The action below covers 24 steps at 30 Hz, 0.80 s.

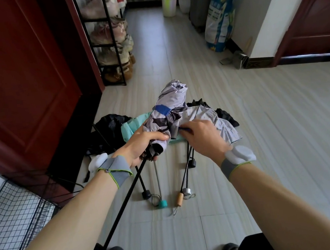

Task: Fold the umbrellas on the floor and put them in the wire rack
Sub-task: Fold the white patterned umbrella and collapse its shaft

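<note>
Now both hands are on the grey patterned umbrella (170,107), held up above the pile on the floor. The left hand (141,145) is wrapped tight around the lower end of the bunched canopy, thumb across the top, and the black shaft (124,203) runs from that fist down towards the person's legs at the bottom edge. The right hand (201,139) is in close from the other side, back of the hand to the camera, fingertips pinching the loose fabric where a dark blue strip shows. A blue band (163,110) wraps around the middle of the bundle, and a flap of canopy hangs out past the right hand.

Underneath, the rest are on the tiles: a black umbrella (110,130) to the left, a mint umbrella (131,127) beside it, another dark canopy (224,116) peeking out on the right. Their handles point back this way: a black knob (147,194), a teal handle (162,204), a wooden handle (179,199) and a silver handle (186,191) close together.

The wire rack (10,218) sits at the lower left against the red door (17,81), well apart from the held umbrella. Further up the hallway stand a shoe rack (106,38) and a pale bucket (169,4).
</note>
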Tool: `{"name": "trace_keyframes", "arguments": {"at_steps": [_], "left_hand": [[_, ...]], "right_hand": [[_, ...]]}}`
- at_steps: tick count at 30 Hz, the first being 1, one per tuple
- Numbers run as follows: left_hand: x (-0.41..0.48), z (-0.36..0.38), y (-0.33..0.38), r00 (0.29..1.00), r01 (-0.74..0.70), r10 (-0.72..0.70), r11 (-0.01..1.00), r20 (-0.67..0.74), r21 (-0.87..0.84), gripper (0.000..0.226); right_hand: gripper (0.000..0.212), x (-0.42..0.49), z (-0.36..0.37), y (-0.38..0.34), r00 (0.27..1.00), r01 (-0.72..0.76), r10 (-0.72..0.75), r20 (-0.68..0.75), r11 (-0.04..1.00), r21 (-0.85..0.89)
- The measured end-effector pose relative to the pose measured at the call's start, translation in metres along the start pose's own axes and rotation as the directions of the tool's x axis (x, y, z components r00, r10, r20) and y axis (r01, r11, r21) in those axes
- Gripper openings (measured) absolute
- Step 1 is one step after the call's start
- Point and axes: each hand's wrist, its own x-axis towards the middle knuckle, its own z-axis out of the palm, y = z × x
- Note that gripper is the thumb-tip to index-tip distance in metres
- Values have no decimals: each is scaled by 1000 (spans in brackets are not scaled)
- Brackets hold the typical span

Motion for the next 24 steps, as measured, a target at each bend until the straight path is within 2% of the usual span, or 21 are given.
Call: {"name": "trace_keyframes", "arguments": {"at_steps": [2, 3, 6, 8, 9, 12, 14, 17, 19, 21, 24], "left_hand": [[-3, -1, 2, 999, 10, -10, 1000, 38, -2, 23], [-5, -2, 4, 998, 10, -10, 1000, 68, 10, 20], [-12, -1, 9, 990, -20, 14, 999, 142, 40, 5], [-12, 1, 12, 988, -98, 96, 995, 119, 12, 7], [-11, 2, 14, 988, -140, 140, 990, 62, -6, 7], [-1, -1, 13, 960, -179, 170, 984, -222, -18, 50], [4, -2, 7, 940, -171, 174, 985, -292, 35, 60], [10, 1, -5, 927, -129, 212, 955, -309, 268, 56], [10, 8, -10, 919, -48, 210, 899, -335, 434, 48], [11, 13, -16, 895, 27, 241, 812, -376, 583, 41], [11, 18, -26, 864, 83, 328, 655, -381, 751, 34]], "right_hand": [[28, 1, 3, -1, 995, -60, 62, -73, 998, 22], [31, 3, 2, -3, 987, -149, 151, -48, 987, 54], [36, 9, -4, -5, 892, -445, 419, 169, 881, 161], [37, 9, -10, -6, 853, -519, 473, 221, 815, 258], [37, 9, -13, -7, 840, -542, 487, 240, 776, 323], [37, 11, -20, -19, 826, -562, 482, 292, 671, 483], [38, 13, -24, -28, 833, -553, 465, 301, 670, 496], [39, 10, -28, -39, 847, -531, 441, 297, 678, 508], [38, 7, -30, -46, 872, -488, 402, 278, 746, 452], [36, 3, -29, -53, 896, -438, 362, 259, 819, 370], [34, 1, -23, -58, 893, -436, 353, 278, 831, 345]]}}
